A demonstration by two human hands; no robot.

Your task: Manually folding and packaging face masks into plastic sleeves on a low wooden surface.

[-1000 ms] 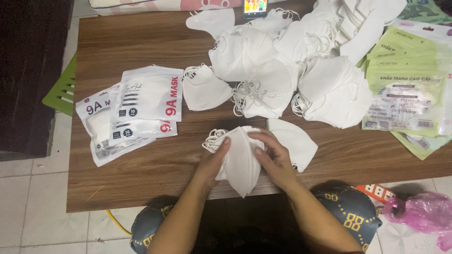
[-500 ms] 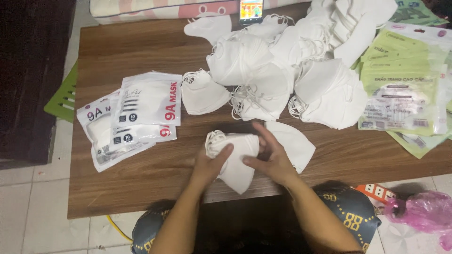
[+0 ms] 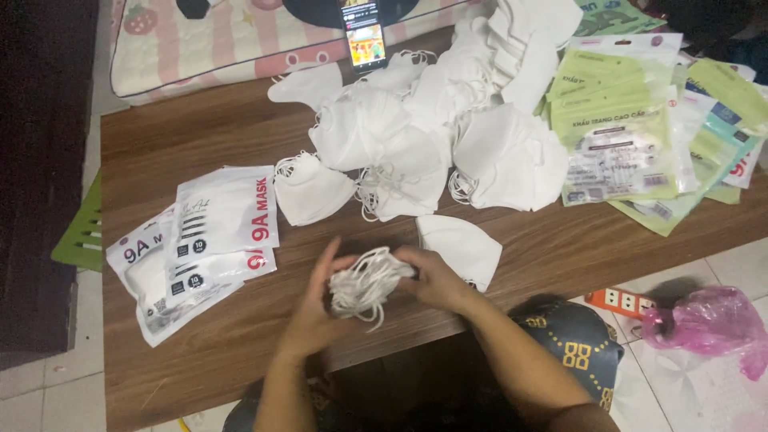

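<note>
A brown wooden table (image 3: 200, 136) stands on a pale tiled floor (image 3: 696, 400), beside dark furniture (image 3: 40, 160).

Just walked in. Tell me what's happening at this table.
A person sits at a wooden table, both hands on a small stack of white face masks. The left hand cups it from below; the right hand grips its other side. A heap of loose masks lies beyond, sealed white packets to the left, green pouches to the right.

Both hands (image 3: 376, 292) have bunched the white mask (image 3: 362, 284) smaller.
</note>
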